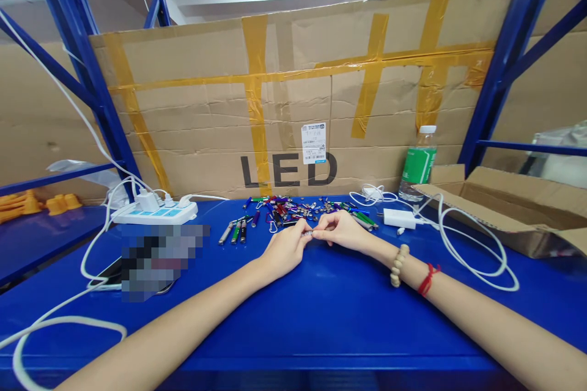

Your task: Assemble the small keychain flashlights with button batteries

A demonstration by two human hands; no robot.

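Observation:
Over the middle of the blue table (339, 317), my left hand (284, 248) and my right hand (342, 232) meet fingertip to fingertip. Both are closed in a pinch on one small silvery cylinder (309, 233), mostly covered by the fingers. Just behind them spreads a pile of small metal tubes and clips (284, 211) in purple, red, green, black and silver. To the left of the pile, a silver tube (225, 233), a green tube (236, 233) and a black tube (243, 232) lie side by side.
A white power strip (158, 214) with cables stands at the left, behind a phone with a blurred screen (158, 263). On the right are a white charger (398, 218), a looped white cable (495, 284), a green-labelled bottle (418, 165) and an open cardboard box (518, 208). Tall cardboard (202, 128) walls the back.

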